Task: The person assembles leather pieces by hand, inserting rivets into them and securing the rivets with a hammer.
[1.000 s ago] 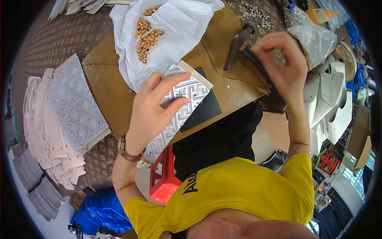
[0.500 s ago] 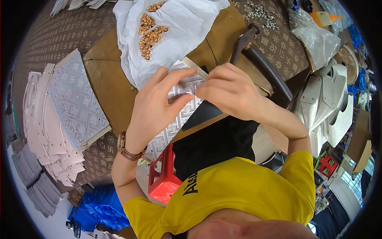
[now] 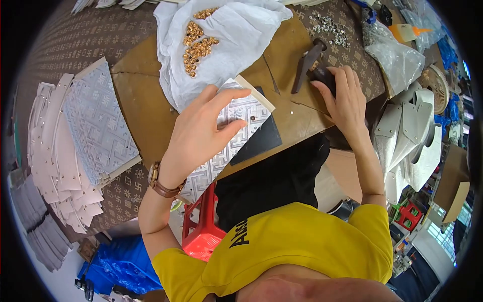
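My left hand (image 3: pixel 198 133), with a watch on its wrist, lies spread on a grey-and-white patterned piece (image 3: pixel 240 115) and holds it down on a black pad (image 3: pixel 261 141). A small dark rivet (image 3: pixel 252 118) sits on the piece just beyond my thumb. Off to the right, my right hand (image 3: pixel 346 98) is closed over the dark handle of a hammer (image 3: pixel 306 61) that lies on the brown cardboard (image 3: pixel 146 105).
White cloth (image 3: pixel 226 35) holds several gold rivets (image 3: pixel 197 46). Silver rivets (image 3: pixel 327 22) lie at the back right beside a plastic bag (image 3: pixel 397 53). Stacked patterned panels (image 3: pixel 95 126) and white cut pieces (image 3: pixel 55 166) fill the left. A red stool (image 3: pixel 201 231) stands below the table edge.
A second ago my right hand held the hammer raised. It then laid it down and reached to the patterned piece by my left thumb. Now it grips the hammer handle again.
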`<state>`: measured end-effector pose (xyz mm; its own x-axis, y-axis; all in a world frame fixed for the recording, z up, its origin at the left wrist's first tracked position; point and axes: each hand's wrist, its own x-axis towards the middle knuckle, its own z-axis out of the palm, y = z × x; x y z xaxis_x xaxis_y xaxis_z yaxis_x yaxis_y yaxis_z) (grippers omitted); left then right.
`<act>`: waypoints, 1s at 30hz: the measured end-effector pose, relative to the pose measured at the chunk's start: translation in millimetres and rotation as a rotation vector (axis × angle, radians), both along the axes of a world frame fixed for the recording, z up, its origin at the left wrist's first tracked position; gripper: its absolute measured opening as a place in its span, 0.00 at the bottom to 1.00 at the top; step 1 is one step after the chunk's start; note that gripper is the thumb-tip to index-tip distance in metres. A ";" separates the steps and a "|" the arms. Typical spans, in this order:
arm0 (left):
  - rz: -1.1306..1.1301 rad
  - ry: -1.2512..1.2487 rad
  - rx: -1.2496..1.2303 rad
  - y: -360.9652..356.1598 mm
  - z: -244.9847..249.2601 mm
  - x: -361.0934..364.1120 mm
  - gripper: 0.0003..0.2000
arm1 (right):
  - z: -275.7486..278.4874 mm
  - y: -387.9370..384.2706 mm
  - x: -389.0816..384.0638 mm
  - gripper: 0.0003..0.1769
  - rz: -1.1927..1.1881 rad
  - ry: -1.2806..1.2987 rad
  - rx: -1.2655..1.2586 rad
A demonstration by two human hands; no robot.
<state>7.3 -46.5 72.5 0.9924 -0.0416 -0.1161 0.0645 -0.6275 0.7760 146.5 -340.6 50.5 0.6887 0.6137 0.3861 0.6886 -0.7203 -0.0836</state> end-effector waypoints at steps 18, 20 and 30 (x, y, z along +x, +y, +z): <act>-0.028 -0.094 0.032 4.6 -3.5 -4.5 0.24 | 50.4 2.7 -55.4 0.16 0.089 0.549 0.235; -0.016 0.004 -0.148 8.5 -0.1 -3.8 0.23 | 41.4 -11.5 -37.1 0.15 -0.194 0.511 0.192; -0.223 0.422 -1.358 21.7 -29.1 23.6 0.25 | 58.0 57.9 -26.9 0.19 0.352 0.427 0.567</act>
